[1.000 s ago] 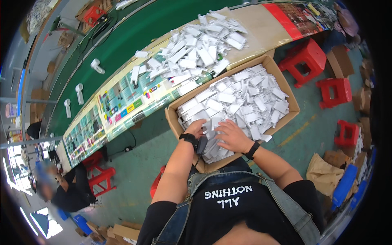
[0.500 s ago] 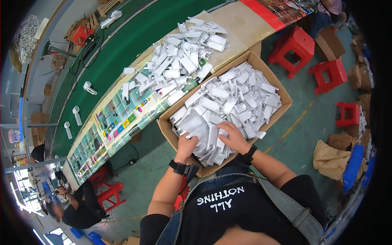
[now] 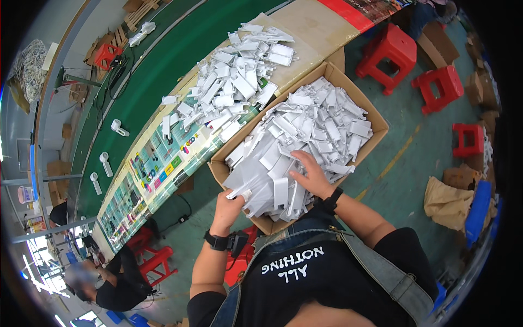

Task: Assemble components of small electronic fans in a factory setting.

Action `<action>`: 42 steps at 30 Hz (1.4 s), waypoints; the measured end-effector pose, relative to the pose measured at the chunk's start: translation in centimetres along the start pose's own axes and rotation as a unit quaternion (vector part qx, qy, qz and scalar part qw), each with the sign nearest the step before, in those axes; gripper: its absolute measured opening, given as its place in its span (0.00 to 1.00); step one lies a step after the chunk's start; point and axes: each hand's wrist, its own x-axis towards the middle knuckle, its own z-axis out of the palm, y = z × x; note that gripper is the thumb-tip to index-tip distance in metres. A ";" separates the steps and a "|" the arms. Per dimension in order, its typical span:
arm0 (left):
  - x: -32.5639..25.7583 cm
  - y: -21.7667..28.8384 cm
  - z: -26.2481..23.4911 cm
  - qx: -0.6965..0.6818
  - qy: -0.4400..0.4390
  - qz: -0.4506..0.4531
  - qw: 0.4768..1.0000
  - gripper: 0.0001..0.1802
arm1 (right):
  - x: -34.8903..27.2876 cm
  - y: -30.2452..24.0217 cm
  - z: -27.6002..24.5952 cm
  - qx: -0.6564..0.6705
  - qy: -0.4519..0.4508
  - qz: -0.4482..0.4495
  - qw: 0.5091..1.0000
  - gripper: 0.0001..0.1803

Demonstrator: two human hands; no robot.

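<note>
In front of me is a cardboard box (image 3: 381, 115) heaped with white plastic parts (image 3: 327, 128). A translucent plastic sheet or bag (image 3: 251, 173) lies over the parts on the box's left side. My left hand (image 3: 227, 211) is closed at the near left rim, its fingers pinching the edge of this plastic. A small white piece shows by those fingertips; I cannot tell whether it is gripped too. Over the near middle of the heap, my right hand (image 3: 313, 179) has thumb and fingers apart, its fingertips touching the parts.
A worktable (image 3: 310, 27) beside the box carries a pile of similar white parts (image 3: 231, 76). Beyond it, a green conveyor belt (image 3: 147, 82) holds several loose white pieces. Red stools (image 3: 389, 57) stand on the right. A seated person (image 3: 117, 280) is at lower left.
My left hand has moved left and down to the box rim, drawing the plastic over more of the parts. My right hand has shifted slightly, with its fingers spread.
</note>
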 end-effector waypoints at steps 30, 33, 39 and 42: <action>-6.9 12.8 -1.6 0.201 0.009 0.044 0.979 0.09 | 1.5 -7.9 -3.3 -0.096 -0.175 -0.161 0.967 0.38; -7.0 14.0 -1.4 0.189 0.003 0.052 0.981 0.09 | 1.4 -4.6 -3.3 -0.135 -0.158 -0.135 0.969 0.40; -7.9 16.1 -1.4 0.270 -0.044 0.060 0.960 0.10 | 1.6 0.5 -5.6 -0.175 -0.006 -0.045 0.984 0.29; -8.3 17.6 -0.9 0.292 -0.054 0.080 0.952 0.09 | 1.9 4.4 -5.3 -0.086 0.004 0.043 0.995 0.28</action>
